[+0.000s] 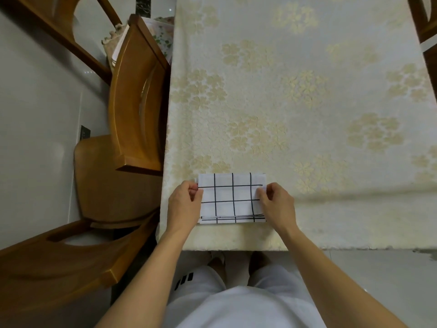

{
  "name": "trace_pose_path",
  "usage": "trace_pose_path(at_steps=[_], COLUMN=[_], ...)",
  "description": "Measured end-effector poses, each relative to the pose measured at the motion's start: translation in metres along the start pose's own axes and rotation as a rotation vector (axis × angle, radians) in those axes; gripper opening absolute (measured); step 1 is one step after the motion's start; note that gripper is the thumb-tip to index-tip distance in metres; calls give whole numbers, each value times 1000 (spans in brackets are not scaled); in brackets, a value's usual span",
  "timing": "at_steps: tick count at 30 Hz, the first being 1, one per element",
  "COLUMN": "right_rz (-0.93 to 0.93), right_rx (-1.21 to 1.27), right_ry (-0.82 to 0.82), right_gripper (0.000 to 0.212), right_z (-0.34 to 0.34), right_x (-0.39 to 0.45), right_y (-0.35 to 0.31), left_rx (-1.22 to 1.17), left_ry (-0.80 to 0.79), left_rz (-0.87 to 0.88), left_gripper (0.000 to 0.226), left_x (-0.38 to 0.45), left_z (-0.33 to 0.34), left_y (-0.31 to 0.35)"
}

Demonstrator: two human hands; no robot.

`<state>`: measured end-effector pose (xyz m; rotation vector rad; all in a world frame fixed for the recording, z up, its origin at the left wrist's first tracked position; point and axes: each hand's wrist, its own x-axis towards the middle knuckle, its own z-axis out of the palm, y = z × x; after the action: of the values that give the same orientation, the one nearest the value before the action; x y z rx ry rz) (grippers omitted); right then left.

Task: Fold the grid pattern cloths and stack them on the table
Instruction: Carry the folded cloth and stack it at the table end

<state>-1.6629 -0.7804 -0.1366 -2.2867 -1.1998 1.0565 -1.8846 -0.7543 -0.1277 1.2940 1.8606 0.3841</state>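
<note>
A white cloth with a black grid pattern [231, 197] lies folded into a small rectangle near the table's front left corner. Layered edges show along its near side, so several folded layers or cloths lie stacked there. My left hand [184, 204] pinches the cloth's left edge with curled fingers. My right hand [276, 202] pinches the right edge the same way. Both hands hold the top layer just above the pile.
The table [307, 102] wears a cream cloth with pale flower prints. Wooden chairs [134, 102] stand close along its left side, another chair [425, 24] at the far right. Grey floor tiles lie below the front edge.
</note>
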Motion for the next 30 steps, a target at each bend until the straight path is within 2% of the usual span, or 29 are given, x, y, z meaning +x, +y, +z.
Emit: trace_pose_path(at_steps=[4,6,9,11,14,16,19,30], right_rz=[-10,-62,-338,-545,-715,-737,-696,-639], right_rx=[-51,-110,-300,-429,-544,-641,-734,-742], right_ry=[49,82,192,225,107,15,-70,-98], right_gripper=[23,24,22,27,47,60,70,68], right_z=[-7,-16,-28,-29,-21,-11,1,13], right_x=[-6,-14,-28,-35,-43,-49,-56,-72], right_y=[7,11,20,28,39,45,51,63], left_rx=[96,210,405,496,660,793,885,874], left_ry=[54,108,145,90,-36,-98,-152,-156], left_rz=[71,204,442,550,635,640,599,604], left_gripper=[22,22,22,30,53,68,75,72], left_x=[-8,-18,-33,-43,-55,-58,-58,-71], left_z=[-7,-12,-13,-8,5,12,20,28], left_y=[-1,-2,-7,-13,-24,-31,-40,-48])
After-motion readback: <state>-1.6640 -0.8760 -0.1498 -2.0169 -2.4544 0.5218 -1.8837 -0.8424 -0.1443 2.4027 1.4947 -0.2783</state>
